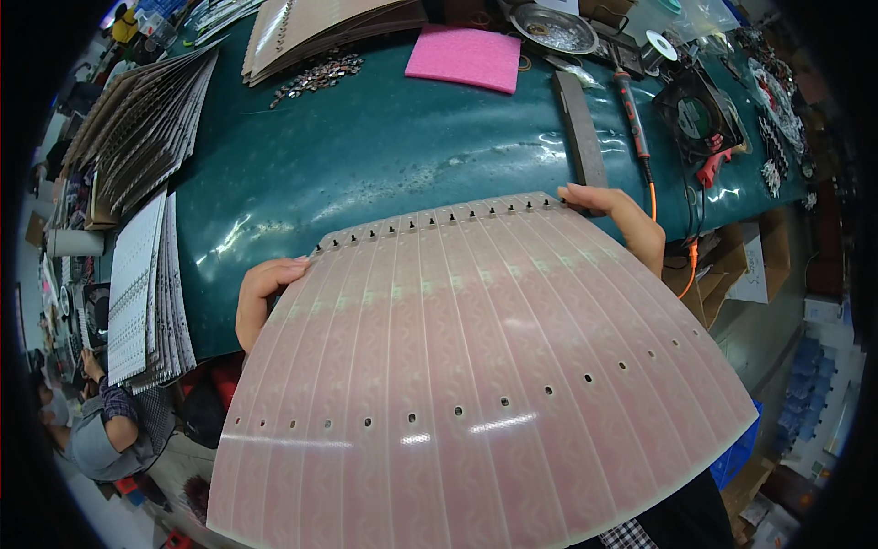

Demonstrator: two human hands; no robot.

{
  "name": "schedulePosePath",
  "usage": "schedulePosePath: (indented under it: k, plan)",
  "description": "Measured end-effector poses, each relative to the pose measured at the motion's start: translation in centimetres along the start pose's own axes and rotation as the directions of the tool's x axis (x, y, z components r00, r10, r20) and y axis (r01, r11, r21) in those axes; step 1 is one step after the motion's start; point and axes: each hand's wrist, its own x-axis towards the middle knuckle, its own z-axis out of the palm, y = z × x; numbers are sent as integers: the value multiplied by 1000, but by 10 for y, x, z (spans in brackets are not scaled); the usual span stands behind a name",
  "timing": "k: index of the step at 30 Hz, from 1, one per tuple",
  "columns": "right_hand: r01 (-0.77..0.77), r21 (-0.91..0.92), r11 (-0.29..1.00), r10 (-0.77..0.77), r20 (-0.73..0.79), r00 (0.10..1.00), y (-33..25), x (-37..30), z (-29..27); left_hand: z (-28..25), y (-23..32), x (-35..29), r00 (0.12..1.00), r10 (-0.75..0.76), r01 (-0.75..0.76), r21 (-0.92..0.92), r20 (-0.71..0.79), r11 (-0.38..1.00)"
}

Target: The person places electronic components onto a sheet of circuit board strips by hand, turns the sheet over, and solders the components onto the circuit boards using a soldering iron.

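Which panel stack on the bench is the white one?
The white stack at the bench's left edge, nearest the left hand; the stacks beyond it are brown.

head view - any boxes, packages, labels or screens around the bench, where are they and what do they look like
Cardboard box: right of the bench, below its edge, brown, open-topped.
White sheet: lying against that box, rectangular; print too small to tell.
Blue crate: lower right, by the pink panel's corner, plastic.
Clear plastic bag: far right corner of the bench, crumpled.
No screens in view.
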Motion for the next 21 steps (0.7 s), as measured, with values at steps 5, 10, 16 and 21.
schedulePosePath:
  k: [5, 10, 16, 21]
  plan:
    - [48, -80, 996, -50, -29, 998, -4, -1, -6, -4, -1, -1, 999, -24, 24, 4, 34, 1000]
    - [185, 81, 979, -182, -46, 982, -6, 5, -9, 0, -4, 14, 1000, 13, -14, 14, 23, 1000]
    - [-137, 476, 869, 257, -198, 946, -15, 19, -3, 17, 22, 57, 955, -217, 229, 42, -202, 972]
    - [-509, 492, 706, 569, 34, 822, -13, 25, -3, 20, 18, 91, 823, -564, 568, -77, 68, 819]
